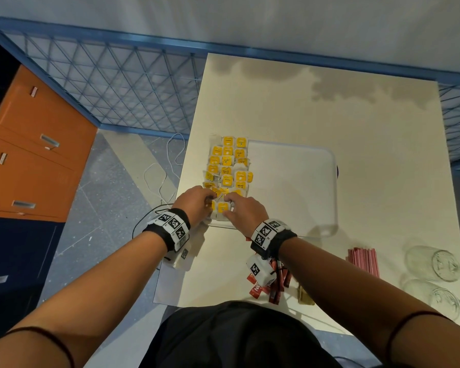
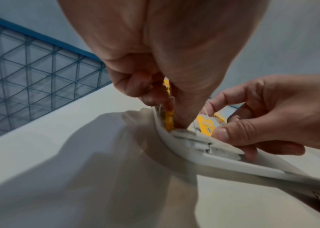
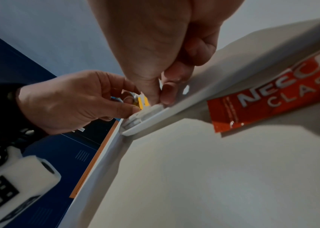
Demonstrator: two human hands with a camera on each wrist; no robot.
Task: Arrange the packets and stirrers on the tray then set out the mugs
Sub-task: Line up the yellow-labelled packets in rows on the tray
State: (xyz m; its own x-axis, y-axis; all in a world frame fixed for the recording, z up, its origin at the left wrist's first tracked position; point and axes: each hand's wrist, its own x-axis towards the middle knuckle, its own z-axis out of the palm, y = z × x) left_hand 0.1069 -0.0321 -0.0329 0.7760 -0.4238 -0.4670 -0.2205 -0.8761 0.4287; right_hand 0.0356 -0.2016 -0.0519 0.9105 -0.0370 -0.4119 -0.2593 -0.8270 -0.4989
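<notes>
A white tray (image 1: 290, 181) lies on the cream table, its left part covered with rows of yellow-tagged tea bags (image 1: 227, 166). Both hands work at the tray's near-left corner. My left hand (image 1: 210, 201) pinches a yellow-tagged tea bag (image 2: 169, 118) against the tray rim (image 2: 233, 165). My right hand (image 1: 227, 207) pinches a neighbouring tea bag (image 3: 155, 106) between thumb and fingers. Red coffee sachets (image 1: 274, 285) lie under my right wrist, and one shows close up (image 3: 272, 98). Red stirrers (image 1: 363, 261) and two glass mugs (image 1: 436, 261) (image 1: 436, 298) lie at the near right.
A small brown packet (image 1: 304, 294) lies near the table's front edge. An orange drawer cabinet (image 1: 32, 155) stands to the left, with a blue mesh fence (image 1: 117, 88) behind. White cable (image 1: 165, 171) loops on the floor beside the table.
</notes>
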